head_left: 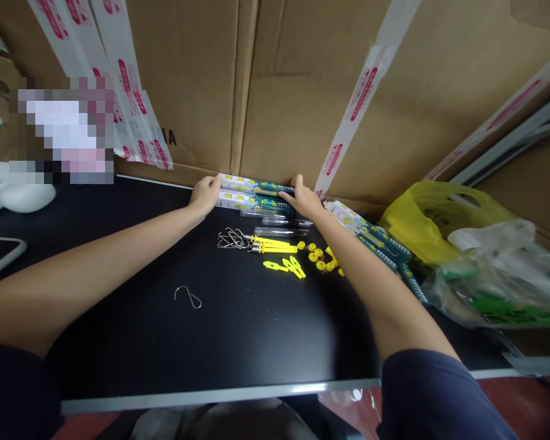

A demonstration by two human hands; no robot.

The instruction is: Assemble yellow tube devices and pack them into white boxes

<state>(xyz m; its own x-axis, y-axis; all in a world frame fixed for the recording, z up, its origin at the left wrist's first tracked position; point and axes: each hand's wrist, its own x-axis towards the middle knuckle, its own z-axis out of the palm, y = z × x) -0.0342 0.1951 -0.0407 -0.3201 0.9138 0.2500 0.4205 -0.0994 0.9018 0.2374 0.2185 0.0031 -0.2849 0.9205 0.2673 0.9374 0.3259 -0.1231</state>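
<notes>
Two long, slim printed boxes (255, 194) lie one behind the other at the back of the black table, close to the cardboard. My left hand (206, 194) grips their left end, and my right hand (301, 197) grips the right end, fingers curled round. Just in front lie clear plastic tubes (282, 232). Nearer me are bent metal hooks (231, 239), yellow rods with metal tips (275, 245), several round yellow caps (321, 265) and small flat yellow pieces (295, 267). One single hook (190, 297) lies apart, front left.
More printed boxes (366, 235) lie right of my right hand, partly behind my forearm. A yellow bag (412, 211) and clear plastic bags (508, 269) are at far right. Large cardboard (293, 110) stands along the back. A white device (27, 194) sits far left.
</notes>
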